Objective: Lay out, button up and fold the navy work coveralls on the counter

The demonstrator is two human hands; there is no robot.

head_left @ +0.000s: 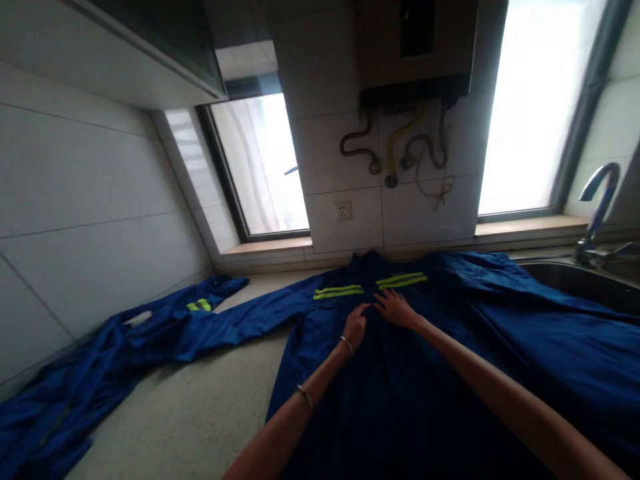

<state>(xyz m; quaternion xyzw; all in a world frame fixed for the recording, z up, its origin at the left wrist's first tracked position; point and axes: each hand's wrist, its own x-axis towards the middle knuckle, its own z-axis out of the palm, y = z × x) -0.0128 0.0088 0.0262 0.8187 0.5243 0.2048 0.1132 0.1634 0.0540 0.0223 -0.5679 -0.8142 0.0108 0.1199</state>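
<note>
Head view: a tiled wall (320,153) stands behind a pale bench (190,400), on which a blue jacket (400,393) lies spread with its collar toward the wall. More blue cloth (115,360) runs along the left, touching the jacket's sleeve; whether it is a separate garment, I cannot tell. A bright window (530,113) is at the right of a wall-mounted heater (415,60). Below this window, blue cloth reaches the edge of a dark sink (565,280) with a curved tap (600,190). On the jacket's chest, the right hand (397,309) lies with its grip apart, fingers spread by a yellow-green strip (403,280). Just beside it, the left hand (355,323) touches the jacket's front, fingers bent; whether its grip clamps the cloth, I cannot tell. A socket (343,211) sits on the wall. Thin bangles (347,345) circle the left forearm.
</note>
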